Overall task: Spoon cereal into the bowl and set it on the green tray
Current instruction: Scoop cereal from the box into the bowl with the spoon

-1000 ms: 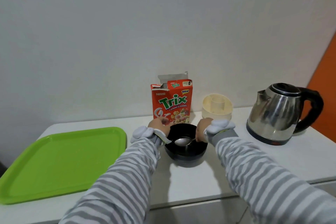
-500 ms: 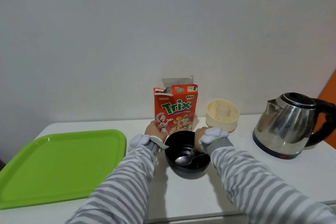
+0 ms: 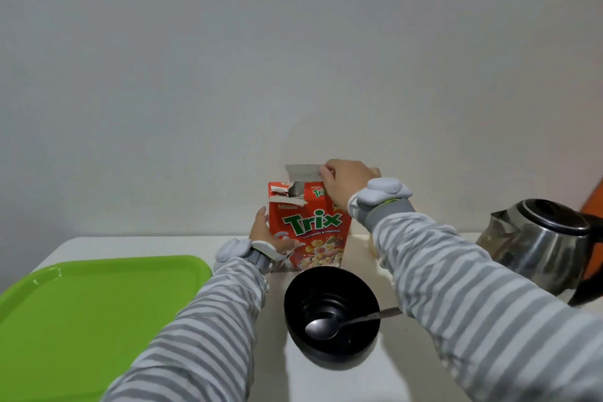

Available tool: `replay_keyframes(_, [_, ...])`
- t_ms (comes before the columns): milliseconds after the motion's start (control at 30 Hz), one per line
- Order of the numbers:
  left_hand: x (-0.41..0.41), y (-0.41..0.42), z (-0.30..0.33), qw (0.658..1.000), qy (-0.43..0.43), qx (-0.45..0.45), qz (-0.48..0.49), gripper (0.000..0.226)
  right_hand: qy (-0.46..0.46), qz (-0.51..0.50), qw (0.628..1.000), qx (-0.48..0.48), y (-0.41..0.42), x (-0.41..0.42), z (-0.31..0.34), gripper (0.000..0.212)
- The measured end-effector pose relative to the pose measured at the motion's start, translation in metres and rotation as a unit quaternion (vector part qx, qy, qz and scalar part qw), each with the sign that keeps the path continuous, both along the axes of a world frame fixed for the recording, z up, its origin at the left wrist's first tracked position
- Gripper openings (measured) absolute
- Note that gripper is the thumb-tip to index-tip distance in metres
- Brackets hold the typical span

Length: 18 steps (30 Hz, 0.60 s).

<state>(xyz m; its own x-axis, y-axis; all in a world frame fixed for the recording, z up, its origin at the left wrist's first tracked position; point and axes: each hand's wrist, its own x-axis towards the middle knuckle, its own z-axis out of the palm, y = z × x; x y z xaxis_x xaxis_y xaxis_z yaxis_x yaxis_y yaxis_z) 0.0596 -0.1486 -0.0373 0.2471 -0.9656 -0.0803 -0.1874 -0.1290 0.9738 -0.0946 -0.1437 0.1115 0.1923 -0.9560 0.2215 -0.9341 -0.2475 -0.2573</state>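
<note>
A red Trix cereal box (image 3: 311,225) stands upright at the back of the white counter, its top flaps torn open. My left hand (image 3: 262,232) grips the box's left side low down. My right hand (image 3: 342,181) pinches the grey top flap at the box's upper right. In front of the box sits a black bowl (image 3: 331,310) with no cereal in it. A metal spoon (image 3: 342,325) lies in the bowl, its handle resting over the right rim. The green tray (image 3: 94,320) lies flat to the left, with nothing on it.
A steel electric kettle (image 3: 541,245) with a black lid stands at the right, behind my right forearm. A cream plastic object by the wall is mostly hidden by that arm. An orange surface shows at the far right edge.
Both hands left the bowl and rose to the cereal box. The spoon, held by my right hand before, now lies loose in the bowl. The view moved closer.
</note>
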Motion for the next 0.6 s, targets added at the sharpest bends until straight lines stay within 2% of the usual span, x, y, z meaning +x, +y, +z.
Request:
replay_keyframes(33, [0.000,-0.003,-0.006,1.000,0.007,-0.005,-0.015,0.109,-0.015,0.003,1.000,0.004,0.001,-0.001,-0.001,0.032])
replay_keyframes(100, [-0.002,-0.001,-0.002,0.999,-0.033,-0.023,-0.036,0.092,-0.052,0.031,0.997,0.048,0.001,-0.005,-0.003,0.024])
replay_keyframes(233, [-0.002,0.004,0.006,0.993,-0.100,-0.047,-0.041,0.064,-0.005,0.094,0.984,0.151,0.003,-0.004,-0.007,0.027])
replay_keyframes(267, [-0.001,0.006,0.008,0.991,-0.120,-0.044,-0.040,0.064,0.000,0.098,0.982,0.159,0.003,-0.004,-0.008,0.027])
replay_keyframes(367, [0.002,0.001,0.001,0.988,-0.152,-0.009,-0.037,0.083,-0.014,0.105,0.978,0.182,0.004,-0.006,-0.009,0.024])
replay_keyframes(433, [0.010,-0.010,-0.020,0.992,-0.122,0.011,-0.022,0.091,-0.013,0.111,0.976,0.187,0.008,-0.006,-0.010,0.022])
replay_keyframes(500, [0.008,-0.008,-0.027,0.994,-0.111,0.016,-0.012,0.086,0.009,0.119,0.980,0.162,0.011,-0.004,-0.014,0.020])
replay_keyframes(600, [0.002,0.007,-0.019,0.987,-0.157,-0.011,0.019,0.065,0.037,0.107,0.989,0.100,0.012,0.000,-0.021,0.018])
